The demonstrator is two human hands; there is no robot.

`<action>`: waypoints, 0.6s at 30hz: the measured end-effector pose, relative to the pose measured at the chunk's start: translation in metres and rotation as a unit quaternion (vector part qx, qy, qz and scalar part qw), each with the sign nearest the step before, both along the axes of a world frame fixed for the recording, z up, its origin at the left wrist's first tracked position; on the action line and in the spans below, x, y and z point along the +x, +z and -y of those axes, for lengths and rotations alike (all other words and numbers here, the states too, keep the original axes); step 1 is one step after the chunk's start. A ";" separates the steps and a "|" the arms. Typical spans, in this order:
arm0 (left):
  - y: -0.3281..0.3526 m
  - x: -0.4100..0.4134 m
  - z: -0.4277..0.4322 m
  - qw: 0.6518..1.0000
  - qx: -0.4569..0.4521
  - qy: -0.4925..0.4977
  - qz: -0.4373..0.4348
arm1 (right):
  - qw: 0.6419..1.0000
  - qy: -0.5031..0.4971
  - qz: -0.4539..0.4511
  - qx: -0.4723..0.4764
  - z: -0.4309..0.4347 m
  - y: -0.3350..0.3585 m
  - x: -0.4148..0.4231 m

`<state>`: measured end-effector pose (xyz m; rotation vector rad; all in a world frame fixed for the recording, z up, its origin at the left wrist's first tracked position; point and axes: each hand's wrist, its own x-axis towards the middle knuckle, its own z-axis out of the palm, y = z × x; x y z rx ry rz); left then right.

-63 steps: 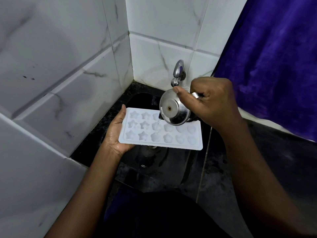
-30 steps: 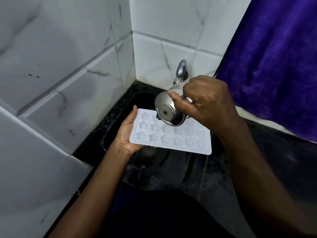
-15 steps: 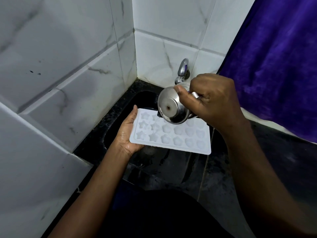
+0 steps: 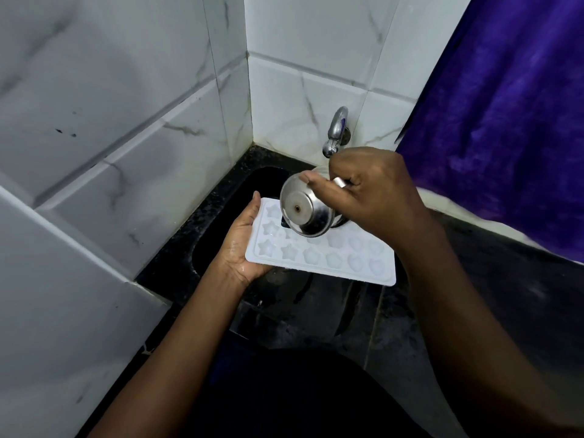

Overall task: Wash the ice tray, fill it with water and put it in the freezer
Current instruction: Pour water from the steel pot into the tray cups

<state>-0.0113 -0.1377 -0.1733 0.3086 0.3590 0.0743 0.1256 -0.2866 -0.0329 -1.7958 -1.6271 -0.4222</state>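
Note:
A white ice tray [image 4: 335, 260] with star and flower shaped cells is held level over a black sink [image 4: 252, 181]. My left hand [image 4: 241, 245] grips its left end, palm under it and thumb along the edge. My right hand [image 4: 369, 191] grips a small steel cup [image 4: 305, 213], tipped on its side over the tray's far left cells, its base facing me. The cup hides a few cells.
A chrome tap [image 4: 336, 131] sticks out of the white marble-look tiles just behind the cup. A purple curtain [image 4: 505, 105] hangs at the right. Wet black stone counter [image 4: 316, 311] runs in front of the sink.
The tipped cup has shifted slightly along the tray's far row. The tray stays in my left hand, a little nearer the tap than two seconds ago.

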 end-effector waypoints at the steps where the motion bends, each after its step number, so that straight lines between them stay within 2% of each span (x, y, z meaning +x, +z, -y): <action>1: 0.001 0.001 0.001 1.000 0.002 0.009 -0.017 | 1.000 0.006 0.016 0.003 -0.001 0.001 -0.002; 3: 0.002 0.001 0.001 0.997 0.037 0.033 -0.057 | 0.999 0.013 0.043 0.004 -0.004 0.002 -0.006; 6: 0.001 0.001 0.002 0.977 0.165 0.071 -0.117 | 0.997 0.016 0.079 -0.001 -0.007 0.001 -0.009; 18: 0.000 0.001 0.002 0.974 0.173 0.086 -0.119 | 0.993 0.023 0.113 0.024 -0.009 0.001 -0.006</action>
